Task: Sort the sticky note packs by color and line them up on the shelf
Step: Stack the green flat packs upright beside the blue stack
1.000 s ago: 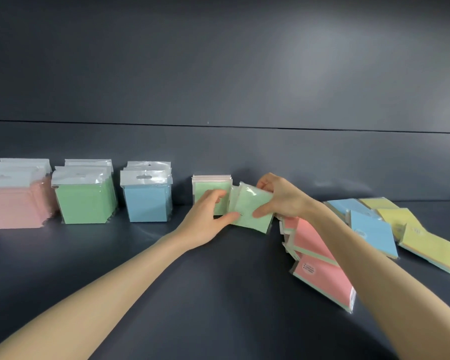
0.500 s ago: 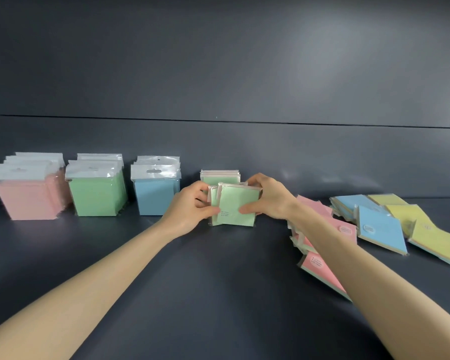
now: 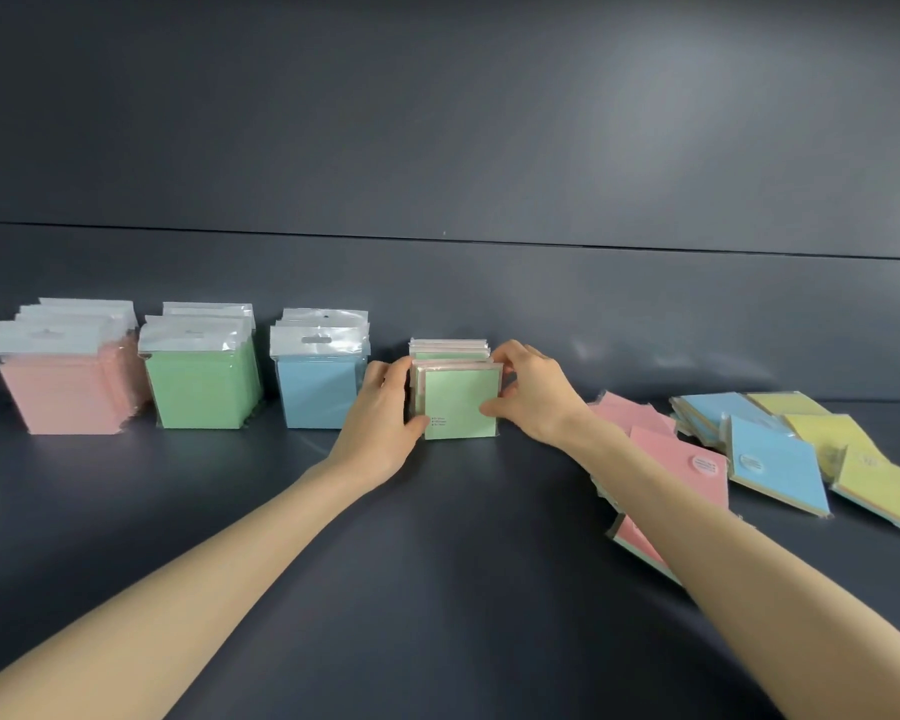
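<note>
Since the earlier frames the green packs (image 3: 461, 402) have turned from tilted to upright, and they now stand on the shelf (image 3: 437, 563) just in front of the small green row (image 3: 450, 348). Both hands grasp them: the left hand (image 3: 385, 413) curls its fingers round the left edge, and the right hand (image 3: 533, 394) pinches the right edge.

Three rows with hanging tabs already stand at the left: the pink row (image 3: 58, 387), the green row (image 3: 201, 387) and the blue row (image 3: 315, 389). I judge the task about half done. The loose pink packs (image 3: 681, 465), loose blue packs (image 3: 772, 470) and loose yellow packs (image 3: 874, 480) lie flat at the right, not yet sorted.
</note>
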